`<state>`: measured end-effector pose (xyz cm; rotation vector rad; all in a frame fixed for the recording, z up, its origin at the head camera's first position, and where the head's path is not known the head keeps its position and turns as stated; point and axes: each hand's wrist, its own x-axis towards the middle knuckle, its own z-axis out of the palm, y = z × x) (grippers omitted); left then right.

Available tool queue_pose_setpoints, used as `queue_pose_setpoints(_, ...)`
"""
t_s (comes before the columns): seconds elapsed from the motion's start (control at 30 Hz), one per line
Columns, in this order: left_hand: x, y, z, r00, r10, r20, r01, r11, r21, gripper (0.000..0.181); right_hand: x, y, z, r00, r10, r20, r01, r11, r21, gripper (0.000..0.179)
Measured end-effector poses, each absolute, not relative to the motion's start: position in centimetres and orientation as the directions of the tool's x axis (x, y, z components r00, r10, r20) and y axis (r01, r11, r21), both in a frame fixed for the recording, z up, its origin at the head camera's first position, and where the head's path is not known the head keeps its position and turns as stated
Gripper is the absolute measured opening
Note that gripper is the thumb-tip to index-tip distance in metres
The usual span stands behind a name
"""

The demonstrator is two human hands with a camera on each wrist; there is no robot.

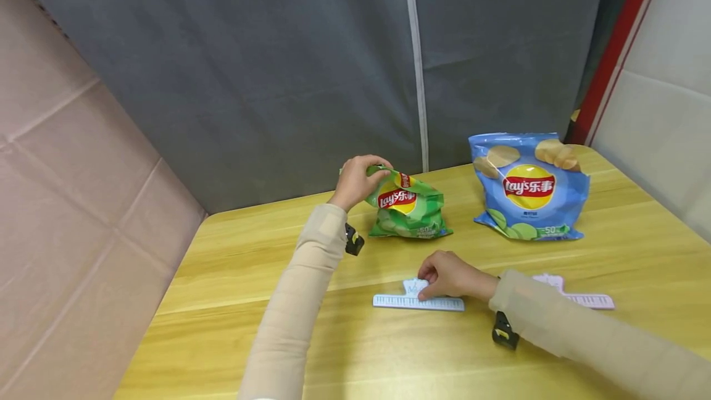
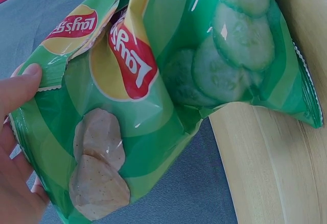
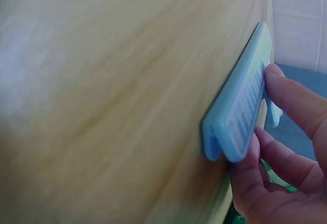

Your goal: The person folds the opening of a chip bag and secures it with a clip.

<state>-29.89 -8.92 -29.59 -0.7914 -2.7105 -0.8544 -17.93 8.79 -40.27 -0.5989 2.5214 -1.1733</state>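
At the far side of the table, my left hand (image 1: 355, 183) grips the top corner of a green Lay's chip bag (image 1: 412, 220). The left wrist view shows the thumb (image 2: 30, 78) on the bag's folded-over top edge, with the other fingers behind it. Nearer to me, my right hand (image 1: 451, 275) pinches a light blue bag clip (image 1: 418, 303) with a piano-key pattern. In the right wrist view the thumb presses the clip (image 3: 245, 94) on its face, while the fingers lie on its other side.
A blue Lay's chip bag (image 1: 530, 221) stands upright at the back right of the wooden table (image 1: 222, 301). Partly behind my right sleeve lies a pink clip (image 1: 591, 301). A grey curtain (image 1: 250, 79) hangs along the table's far edge.
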Motion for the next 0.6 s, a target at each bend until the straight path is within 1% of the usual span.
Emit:
queue_pose_setpoints(0.17, -29.89, -8.86, -29.55, -0.843, 0.428, 0.326, 0.538, 0.697, 0.475, 0.014, -17.89, 8.96, -40.24, -0.872, -0.481, -0.091, -0.245, 0.591, -0.769, 0.023)
queue_pose_setpoints(0.33, -29.87, -8.85, -29.56, -0.838, 0.431, 0.334, 0.545, 0.696, 0.468, 0.014, -18.04, 9.05, -40.47, -0.873, -0.472, -0.126, -0.194, 0.572, -0.797, 0.023)
queue_pose_setpoints(0.47, -29.84, -8.82, -29.57, -0.838, 0.43, 0.336, 0.544, 0.696, 0.468, 0.014, -18.18, 9.13, -40.62, -0.881, -0.433, -0.19, -0.088, 0.545, -0.834, 0.023)
queue_pose_setpoints(0.6, -29.87, -8.87, -29.57, -0.839, 0.428, 0.335, 0.542, 0.696, 0.471, 0.014, -18.31, 9.14, -40.49, -0.883, -0.396, -0.252, 0.003, 0.532, -0.847, 0.023)
